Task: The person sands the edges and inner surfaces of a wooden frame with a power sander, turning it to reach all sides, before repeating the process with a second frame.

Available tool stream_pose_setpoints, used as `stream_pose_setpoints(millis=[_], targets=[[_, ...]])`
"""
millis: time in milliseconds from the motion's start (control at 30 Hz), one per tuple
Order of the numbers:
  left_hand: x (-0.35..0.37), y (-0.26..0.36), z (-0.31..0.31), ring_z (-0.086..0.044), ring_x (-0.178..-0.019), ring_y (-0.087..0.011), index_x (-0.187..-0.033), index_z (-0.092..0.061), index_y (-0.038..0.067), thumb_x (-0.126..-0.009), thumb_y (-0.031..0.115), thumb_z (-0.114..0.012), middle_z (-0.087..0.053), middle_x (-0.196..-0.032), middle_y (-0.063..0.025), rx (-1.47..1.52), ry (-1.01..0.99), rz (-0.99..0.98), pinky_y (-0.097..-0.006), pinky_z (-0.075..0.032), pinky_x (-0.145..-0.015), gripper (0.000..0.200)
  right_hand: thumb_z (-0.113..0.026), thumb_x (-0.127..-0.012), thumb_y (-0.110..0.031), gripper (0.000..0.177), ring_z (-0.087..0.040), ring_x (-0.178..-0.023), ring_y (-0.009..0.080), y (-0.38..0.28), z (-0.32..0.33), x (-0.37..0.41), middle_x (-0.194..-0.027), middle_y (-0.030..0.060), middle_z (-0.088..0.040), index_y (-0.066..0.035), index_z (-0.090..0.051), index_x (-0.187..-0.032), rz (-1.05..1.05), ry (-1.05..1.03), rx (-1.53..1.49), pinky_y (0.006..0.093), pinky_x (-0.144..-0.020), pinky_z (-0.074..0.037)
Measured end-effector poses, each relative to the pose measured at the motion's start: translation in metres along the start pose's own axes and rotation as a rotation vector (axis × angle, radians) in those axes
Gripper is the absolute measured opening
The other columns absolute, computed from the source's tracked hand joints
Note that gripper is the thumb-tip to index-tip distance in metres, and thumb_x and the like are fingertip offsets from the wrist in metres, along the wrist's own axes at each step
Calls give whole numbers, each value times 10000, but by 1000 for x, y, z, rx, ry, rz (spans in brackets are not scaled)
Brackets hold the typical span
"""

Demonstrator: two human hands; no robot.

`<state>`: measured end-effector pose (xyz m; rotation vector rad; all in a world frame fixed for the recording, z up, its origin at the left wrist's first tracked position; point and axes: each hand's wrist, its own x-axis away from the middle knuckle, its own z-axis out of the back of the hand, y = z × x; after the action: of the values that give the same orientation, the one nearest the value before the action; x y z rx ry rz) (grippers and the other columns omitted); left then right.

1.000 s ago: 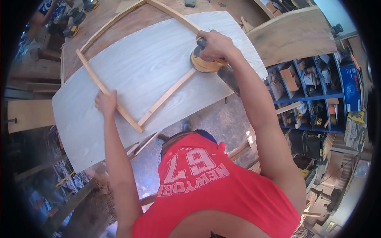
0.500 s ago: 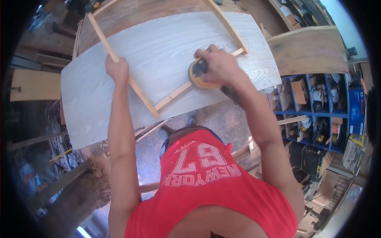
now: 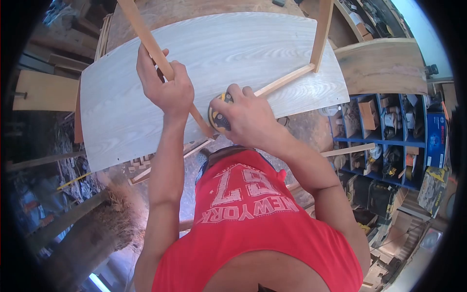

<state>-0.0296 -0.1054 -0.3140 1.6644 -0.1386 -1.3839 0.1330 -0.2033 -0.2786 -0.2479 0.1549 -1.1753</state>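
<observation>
My left hand point(image 3: 168, 87) is wrapped round the left rail of a light wooden frame point(image 3: 287, 80), which is tilted up from the board. In my right hand point(image 3: 250, 114) is a yellow and black orbital sander point(image 3: 220, 113), its head close against the frame's near corner. Whether its pad touches the wood is hidden from me. Below the frame lies a pale, wood-grained board point(image 3: 121, 107).
Blue shelving point(image 3: 379, 138) with tools and boxes stands at the right, beside a blue box point(image 3: 437, 138). A wide wooden slab point(image 3: 382, 65) lies at the back right. Planks and scraps crowd the left; thin wooden strips point(image 3: 146, 175) lie below the board.
The frame has tilted up and come nearer to me. My left hand has moved right along its rail. The sander has moved left, from the near cross rail to the near corner.
</observation>
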Motion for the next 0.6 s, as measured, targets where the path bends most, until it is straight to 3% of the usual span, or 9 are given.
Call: stream_pose_setpoints(millis=[33, 100, 400, 600], targets=[[2, 3, 2, -701, -1088, -251, -1527, -496, -48, -804, -163, -582, -573, -1400, -201, 3, -5, 2, -344, -596, -773, 737, -870, -767, -260, 508, -668, -991, 390, -3, -1, 3, -1148, 176, -583, -212, -681, -1237, -6, -1, -1, 498, -752, -608], [5, 8, 5, -695, -1136, -243, -1575, -449, -35, -868, -160, -611, -526, -1395, -177, 14, -40, -22, -367, -581, -941, 736, -877, -763, -270, 500, -669, -990, 389, -6, -3, 7, -1139, 171, -580, -209, -684, -1220, -22, 16, -2, 495, -753, -610], [10, 13, 9, -698, -1148, -255, -1566, -444, -53, -859, -178, -629, -523, -1400, -186, -5, -60, -95, -357, -588, -922, 741, -864, -783, -283, 483, -667, -1006, 380, 48, 15, 17, -1164, 154, -607, -211, -691, -1228, -200, 104, 56, 503, -843, -608], [12, 6, 0, -693, -1173, -254, -1560, -439, -67, -863, -168, -636, -538, -1411, -189, 22, -33, -65, -356, -587, -921, 732, -839, -805, -230, 449, -657, -1034, 396, -2, -12, 24, -1175, 168, -593, -213, -691, -1229, -62, 105, -40, 496, -797, -618]])
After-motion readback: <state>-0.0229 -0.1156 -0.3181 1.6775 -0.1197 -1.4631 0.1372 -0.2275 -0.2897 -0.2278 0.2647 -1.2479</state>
